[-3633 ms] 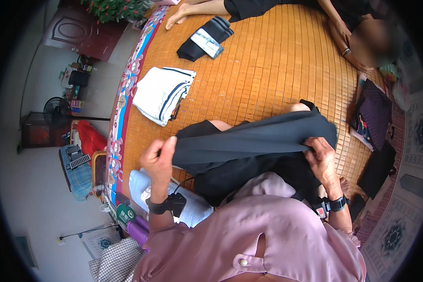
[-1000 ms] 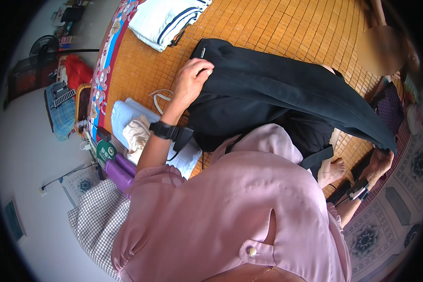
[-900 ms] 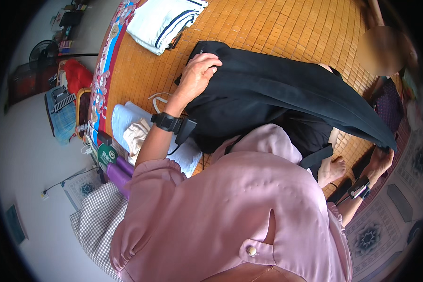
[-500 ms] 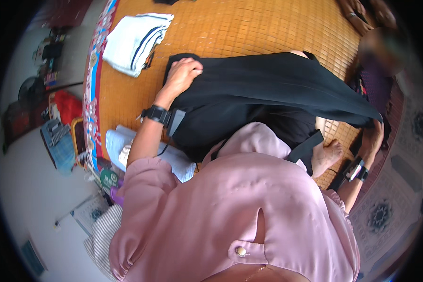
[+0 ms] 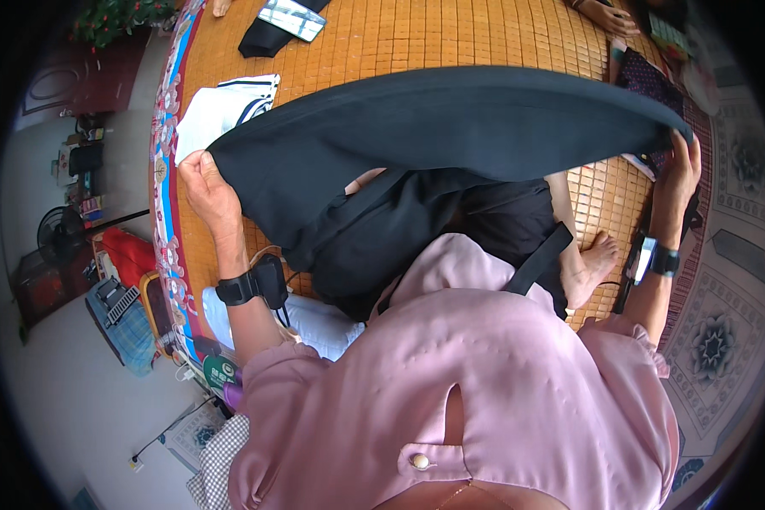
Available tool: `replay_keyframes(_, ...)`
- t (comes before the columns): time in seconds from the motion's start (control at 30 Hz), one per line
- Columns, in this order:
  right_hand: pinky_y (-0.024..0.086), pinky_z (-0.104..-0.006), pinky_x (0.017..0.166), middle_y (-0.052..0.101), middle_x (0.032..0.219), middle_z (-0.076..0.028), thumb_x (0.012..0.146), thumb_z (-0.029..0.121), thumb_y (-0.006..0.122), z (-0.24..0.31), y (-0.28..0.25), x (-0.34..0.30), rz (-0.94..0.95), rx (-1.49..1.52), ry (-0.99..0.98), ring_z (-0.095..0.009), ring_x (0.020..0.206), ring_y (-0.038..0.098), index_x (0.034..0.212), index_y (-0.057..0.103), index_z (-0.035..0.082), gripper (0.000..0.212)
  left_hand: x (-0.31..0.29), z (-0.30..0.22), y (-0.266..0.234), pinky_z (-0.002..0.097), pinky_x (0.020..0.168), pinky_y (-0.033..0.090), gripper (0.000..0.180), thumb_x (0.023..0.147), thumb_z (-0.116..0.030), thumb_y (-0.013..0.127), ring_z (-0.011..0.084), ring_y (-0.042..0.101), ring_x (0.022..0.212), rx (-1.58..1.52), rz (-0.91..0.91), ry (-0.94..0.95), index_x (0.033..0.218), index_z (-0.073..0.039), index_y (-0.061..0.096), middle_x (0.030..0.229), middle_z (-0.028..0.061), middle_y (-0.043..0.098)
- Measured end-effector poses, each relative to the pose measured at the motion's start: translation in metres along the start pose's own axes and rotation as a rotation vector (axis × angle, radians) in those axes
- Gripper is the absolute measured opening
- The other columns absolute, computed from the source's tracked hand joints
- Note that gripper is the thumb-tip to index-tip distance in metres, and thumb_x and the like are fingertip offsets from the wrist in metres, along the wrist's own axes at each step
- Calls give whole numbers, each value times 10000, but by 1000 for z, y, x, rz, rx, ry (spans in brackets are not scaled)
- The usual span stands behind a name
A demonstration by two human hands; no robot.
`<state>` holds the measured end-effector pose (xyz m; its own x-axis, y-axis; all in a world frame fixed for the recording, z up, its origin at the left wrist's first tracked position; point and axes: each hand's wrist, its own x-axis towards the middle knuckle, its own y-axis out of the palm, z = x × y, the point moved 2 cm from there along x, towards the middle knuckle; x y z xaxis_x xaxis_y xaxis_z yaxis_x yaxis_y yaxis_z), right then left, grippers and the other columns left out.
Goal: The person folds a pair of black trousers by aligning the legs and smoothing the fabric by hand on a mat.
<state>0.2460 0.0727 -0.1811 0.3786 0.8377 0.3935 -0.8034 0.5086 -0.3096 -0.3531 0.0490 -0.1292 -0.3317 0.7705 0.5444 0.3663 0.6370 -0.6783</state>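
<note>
Over the tan mat of small glossy tiles (image 5: 399, 38), one long black cloth garment (image 5: 450, 119) is stretched between both hands. Left hand (image 5: 212, 195) pinches its left corner; right hand (image 5: 678, 174) grips the far right end, exact finger placement unclear. Left end overlaps the folded white cloth garment with dark stripes (image 5: 208, 110); contact can't be told. Risk: lowering it there could drag that fold; uneven pull could crease the black cloth.
</note>
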Motion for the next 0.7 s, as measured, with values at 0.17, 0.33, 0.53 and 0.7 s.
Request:
replay_keyframes(0.17,433,-337,912,558,1122,-193,708,-194,404,1,26,22,176,-348,-221,-324,1041,559,1162,561,43,536,-21,32,-12,229,743,399,155,920,-145,516,100,473,786,-404,105,-278,957,3,540,865,14,526)
replay_keyframes(0.33,466,-244,762,617,959,-71,838,101,585,19,54,32,76,589,485,-148,868,591,1060,598,27,234,-14,30,-63,286,766,423,216,935,-198,491,148,518,820,-142,-69,-85,972,9,538,881,69,557)
replay_keyframes(0.53,462,-215,729,619,914,-29,832,162,631,78,108,17,487,689,452,-89,788,587,1057,592,27,265,-32,61,-106,332,798,412,223,913,-194,502,221,521,858,263,-209,-200,958,24,522,901,127,548)
replay_keyframes(0.7,443,-225,794,608,887,11,802,119,679,117,163,-38,877,569,242,-85,843,566,1024,587,32,255,-55,-48,-33,353,934,393,365,844,-165,624,236,512,1044,-42,174,-217,1137,7,489,1127,129,526)
